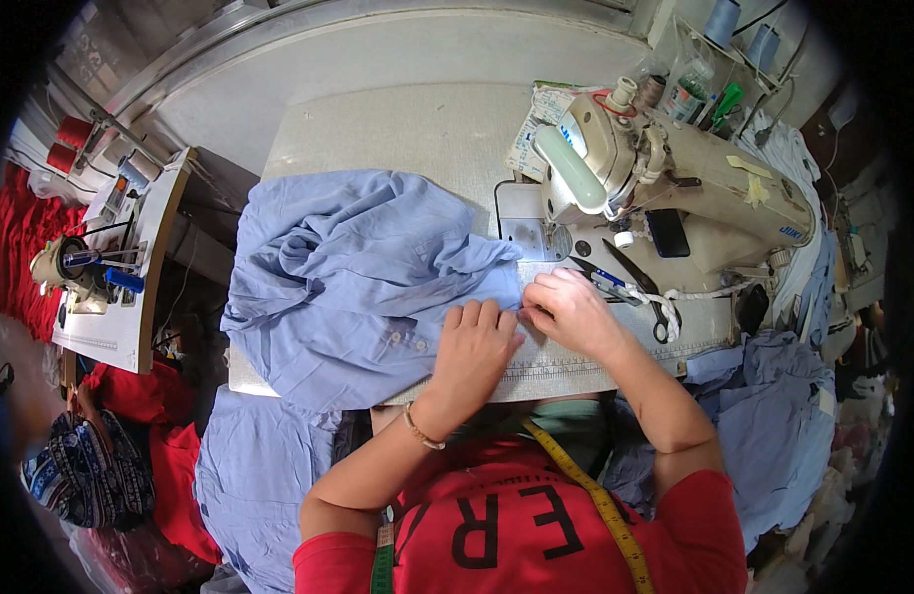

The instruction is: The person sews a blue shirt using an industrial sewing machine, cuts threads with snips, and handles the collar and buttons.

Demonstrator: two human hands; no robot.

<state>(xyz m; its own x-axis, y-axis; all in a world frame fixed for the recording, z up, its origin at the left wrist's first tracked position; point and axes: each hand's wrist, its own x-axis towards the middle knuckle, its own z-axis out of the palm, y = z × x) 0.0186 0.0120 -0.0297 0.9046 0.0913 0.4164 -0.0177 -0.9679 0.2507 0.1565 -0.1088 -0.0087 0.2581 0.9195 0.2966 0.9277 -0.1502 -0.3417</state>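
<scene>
A light blue shirt [348,257] lies bunched over the left half of the sewing table, two buttons showing near its front edge. My left hand [477,346] rests on the shirt's right end, its fingers curled down onto the cloth. Close beside it, my right hand [566,307] pinches the edge of the same cloth between thumb and fingers. Just beyond my hands stands a beige sewing machine [674,158], its lamp lighting the needle plate [536,238]. The cloth end lies just short of that plate. My fingers hide the exact spot being pinched.
Right of my hands lie scissors [658,315], a dark pointed blade [630,265] and a black phone [668,234]. A printed ruler strip [566,366] runs along the front edge. More blue garments [764,426] hang at the right. Another machine table [130,287] stands left.
</scene>
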